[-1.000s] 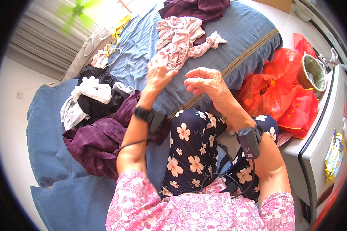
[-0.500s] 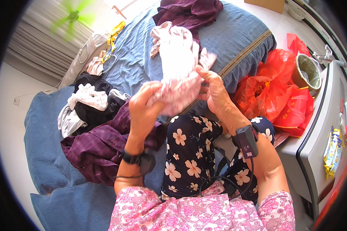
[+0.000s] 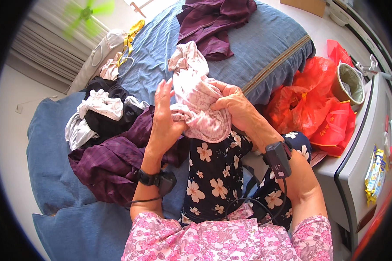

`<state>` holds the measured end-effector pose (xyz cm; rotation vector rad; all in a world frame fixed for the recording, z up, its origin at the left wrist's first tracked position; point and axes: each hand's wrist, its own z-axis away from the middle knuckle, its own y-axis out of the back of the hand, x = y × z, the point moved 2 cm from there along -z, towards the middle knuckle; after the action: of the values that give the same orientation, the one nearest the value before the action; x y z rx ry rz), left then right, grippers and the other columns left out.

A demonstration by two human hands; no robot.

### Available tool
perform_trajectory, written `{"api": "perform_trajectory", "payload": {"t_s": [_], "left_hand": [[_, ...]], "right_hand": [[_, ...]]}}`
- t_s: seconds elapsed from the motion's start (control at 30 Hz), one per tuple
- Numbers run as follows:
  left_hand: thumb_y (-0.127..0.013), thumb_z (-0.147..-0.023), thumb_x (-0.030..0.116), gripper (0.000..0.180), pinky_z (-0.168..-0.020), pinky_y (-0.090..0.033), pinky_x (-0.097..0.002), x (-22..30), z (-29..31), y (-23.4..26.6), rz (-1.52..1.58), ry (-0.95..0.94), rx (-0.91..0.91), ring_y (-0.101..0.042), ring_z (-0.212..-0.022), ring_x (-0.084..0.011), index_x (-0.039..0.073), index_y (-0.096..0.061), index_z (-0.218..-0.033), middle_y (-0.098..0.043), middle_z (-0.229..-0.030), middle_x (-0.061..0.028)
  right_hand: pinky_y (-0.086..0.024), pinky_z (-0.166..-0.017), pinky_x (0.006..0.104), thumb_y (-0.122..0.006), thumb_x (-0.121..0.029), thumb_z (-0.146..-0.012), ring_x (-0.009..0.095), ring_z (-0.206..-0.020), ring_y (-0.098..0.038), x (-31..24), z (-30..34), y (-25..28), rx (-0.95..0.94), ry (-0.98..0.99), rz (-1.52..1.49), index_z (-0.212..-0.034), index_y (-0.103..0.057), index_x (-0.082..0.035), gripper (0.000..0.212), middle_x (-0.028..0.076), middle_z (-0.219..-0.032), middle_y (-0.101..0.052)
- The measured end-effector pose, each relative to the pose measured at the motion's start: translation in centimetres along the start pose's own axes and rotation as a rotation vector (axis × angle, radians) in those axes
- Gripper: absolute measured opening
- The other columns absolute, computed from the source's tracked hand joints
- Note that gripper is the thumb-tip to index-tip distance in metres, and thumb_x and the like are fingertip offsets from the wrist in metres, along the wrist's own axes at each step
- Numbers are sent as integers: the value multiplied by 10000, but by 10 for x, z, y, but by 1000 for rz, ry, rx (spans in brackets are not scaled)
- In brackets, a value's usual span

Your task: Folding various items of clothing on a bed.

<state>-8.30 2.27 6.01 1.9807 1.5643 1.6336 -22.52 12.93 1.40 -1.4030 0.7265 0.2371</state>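
Observation:
A pale pink and white patterned piece of clothing (image 3: 196, 87) hangs bunched and twisted above my lap, its far end resting over the blue cover. My right hand (image 3: 239, 108) pinches its right side between thumb and fingers. Beside its left edge, my left hand (image 3: 163, 119) has its fingers stretched upward and apart from the thumb. The left thumb lies against a folded lower corner of the cloth. Whether the garment is a top or trousers cannot be made out in these folds.
A purple garment (image 3: 213, 26) lies on the blue-covered bed (image 3: 265, 35). To the left are a purple checked garment (image 3: 109, 174) and a pile of black and white clothes (image 3: 102, 108). Red bags (image 3: 309, 95), a bin (image 3: 350, 85) and a grey cabinet (image 3: 357, 143) stand at right.
The pink garment has come down toward my lap and its lower part has folded over. My left hand has loosened its hold and straightened its fingers; the right has shifted its grip slightly.

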Motion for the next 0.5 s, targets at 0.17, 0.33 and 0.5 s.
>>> {"api": "perform_trajectory", "payload": {"t_s": [0.17,0.33,0.5], "left_hand": [[-659,-658,-108,601,-905,-441,-289,-21,-11,-30,226,-82,-206,-541,-1063,-147,0,-505,-1228,-566,-1191,-121],[-630,-658,-47,387,-742,-496,-315,-1,9,-10,139,107,-133,-638,-806,-192,-20,-595,-1042,-665,-876,-143],[-621,-661,-85,335,-757,-494,-269,13,43,72,59,111,276,-621,-814,-127,-24,-626,-990,-669,-922,-66]], "right_hand": [[-475,-910,281,-534,113,-605,171,-981,-611,-7,4,0,-169,89,251,-1148,-589,39,551,109,-1113,-622],[-452,-898,253,-557,26,-641,133,-936,-594,-15,13,-10,-156,55,256,-1141,-602,35,502,84,-1032,-637],[-442,-923,283,-591,-107,-806,150,-1008,-594,-17,4,-3,-92,62,298,-1210,-549,6,422,90,-1102,-626]]}}
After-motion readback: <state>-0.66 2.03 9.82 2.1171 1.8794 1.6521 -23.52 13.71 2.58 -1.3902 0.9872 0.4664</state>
